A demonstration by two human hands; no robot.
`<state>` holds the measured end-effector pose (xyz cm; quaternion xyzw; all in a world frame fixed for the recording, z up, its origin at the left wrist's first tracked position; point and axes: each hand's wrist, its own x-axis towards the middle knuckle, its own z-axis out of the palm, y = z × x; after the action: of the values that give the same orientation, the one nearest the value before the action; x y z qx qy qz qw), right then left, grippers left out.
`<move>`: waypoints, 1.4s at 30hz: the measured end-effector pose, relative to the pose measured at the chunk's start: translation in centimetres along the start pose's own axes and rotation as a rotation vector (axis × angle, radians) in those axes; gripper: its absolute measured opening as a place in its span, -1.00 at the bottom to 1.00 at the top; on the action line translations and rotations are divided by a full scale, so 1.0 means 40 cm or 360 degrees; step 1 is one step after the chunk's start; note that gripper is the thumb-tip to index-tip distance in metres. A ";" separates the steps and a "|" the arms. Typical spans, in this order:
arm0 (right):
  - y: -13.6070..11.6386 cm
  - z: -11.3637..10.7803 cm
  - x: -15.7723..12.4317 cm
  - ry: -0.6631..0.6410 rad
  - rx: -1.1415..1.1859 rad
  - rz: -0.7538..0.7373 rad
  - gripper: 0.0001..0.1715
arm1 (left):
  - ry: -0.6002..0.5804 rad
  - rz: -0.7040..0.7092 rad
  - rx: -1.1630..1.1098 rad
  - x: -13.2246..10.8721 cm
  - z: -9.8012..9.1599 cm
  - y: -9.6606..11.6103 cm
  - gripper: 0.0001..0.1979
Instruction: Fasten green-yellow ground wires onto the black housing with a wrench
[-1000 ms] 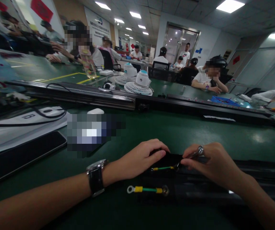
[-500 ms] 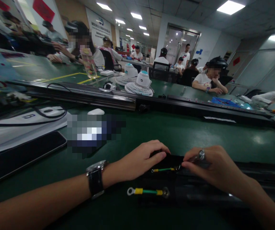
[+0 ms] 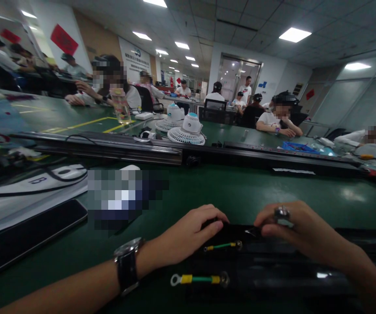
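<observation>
My left hand [image 3: 188, 233], with a black wristwatch [image 3: 127, 266] on its wrist, lies with fingers curled over the left end of a long black rail [image 3: 273, 266] on the green bench. My right hand [image 3: 292, 231] wears a ring and its fingers press together on the rail's top edge, pinching something small I cannot make out. Between the hands a short green wire with yellow ends [image 3: 222, 247] is fixed to the rail. A second green wire with ring terminals [image 3: 199, 279] lies lower on the rail's front.
A black phone [image 3: 27, 237] and white sheets [image 3: 18, 196] lie at the left. A long black conveyor rail [image 3: 175, 152] crosses the green bench [image 3: 227, 192], with two small fans [image 3: 186, 128] behind it. Several people sit at benches beyond.
The view has tipped upward, so hands and rail sit lower in the picture. My right fingers have lifted off the upper wire's right end to the rail's top edge.
</observation>
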<state>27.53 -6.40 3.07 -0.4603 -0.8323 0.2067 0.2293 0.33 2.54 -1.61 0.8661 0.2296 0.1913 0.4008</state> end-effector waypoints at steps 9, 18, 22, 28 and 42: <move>0.009 0.027 0.013 -0.0057 -0.0144 0.0135 -0.90 | -0.0004 0.0006 0.0020 -0.001 -0.002 0.004 -0.71; 0.023 0.037 0.012 -0.0094 -0.0103 0.0116 -0.96 | -0.0008 0.0016 0.0046 -0.001 -0.004 0.004 -0.72; 0.033 0.044 0.015 -0.0053 -0.0113 0.0079 -0.95 | -0.0021 0.0011 0.0058 -0.002 -0.003 0.002 -0.72; 0.026 0.045 0.021 0.0082 -0.0119 0.0197 -0.95 | -0.0017 0.0034 0.0066 -0.005 -0.004 0.003 -0.72; -0.005 0.033 -0.002 0.0413 -0.0013 0.0194 -0.67 | -0.0037 0.0029 0.0077 0.005 0.007 0.004 -0.72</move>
<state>26.68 -6.74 2.11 -0.5337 -0.7671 0.1556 0.3201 0.68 2.38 -1.64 0.8797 0.2216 0.1791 0.3806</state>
